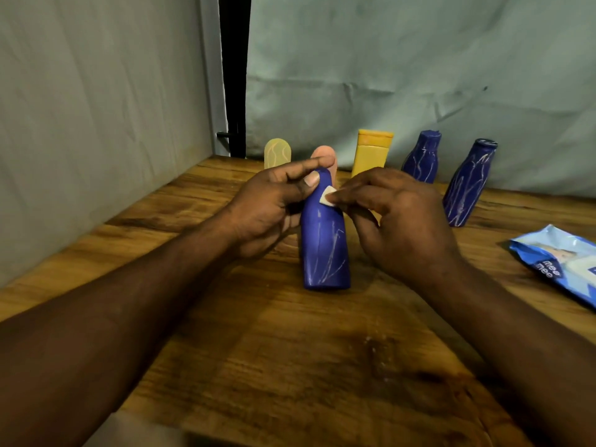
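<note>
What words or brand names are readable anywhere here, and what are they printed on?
"mee mee": on the light blue wipes pack lying on the wooden table.
Other print on that pack: too blurred to read.
The blue bottle gripped by the left hand, right hand pinching a small white piece against it: pale scribbles only, no words.
The yellow bottle, pink bottle, pale bottle, rear blue bottle, right blue bottle: no lettering visible.

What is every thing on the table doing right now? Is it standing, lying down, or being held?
Near blue bottle: standing, scribbled white, left hand grips its neck.
White piece: pinched by right hand, touching that bottle.
Back blue bottle: standing, scribbled.
Right blue bottle: standing, scribbled.
Yellow bottle: standing, cap on.
Pink bottle: standing, partly hidden.
Pale bottle: standing.
Wipes packet: lying flat.
</note>
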